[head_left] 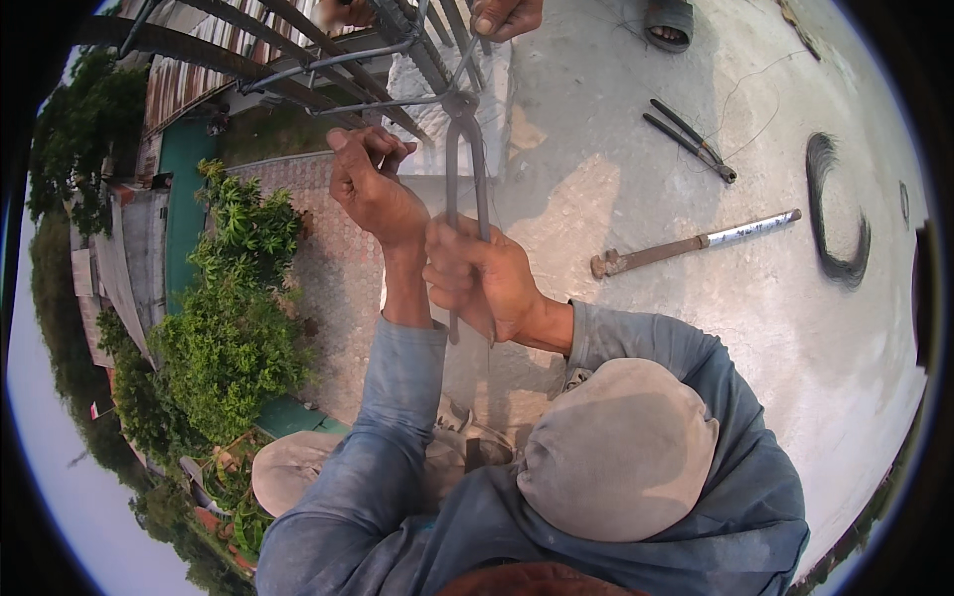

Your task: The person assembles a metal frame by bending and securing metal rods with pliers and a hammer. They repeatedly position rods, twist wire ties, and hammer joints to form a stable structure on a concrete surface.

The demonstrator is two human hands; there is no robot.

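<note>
The fingers of the right hand (487,283) are wrapped round the handles of a pair of pincers (452,179). Those of the left hand (378,194) are bent and raised just beside the tool; whether they pinch anything thin, I cannot tell. The pincers reach from the right hand to a steel bar cage (425,60), their head at the corner of a bent hoop (388,104). Their long axis runs roughly up and down the view, head pointing away from the person, handle ends toward the body. Long bars and cross hoops are already assembled; whether the joint at the head is fastened, or how many others remain, does not show. Farther out, a co-worker's hand (507,18) is near the cage. On the concrete (556,209) to the right lie a hammer (696,243), dark-handled pliers (689,139) and a curved wire bundle (827,223).
</note>
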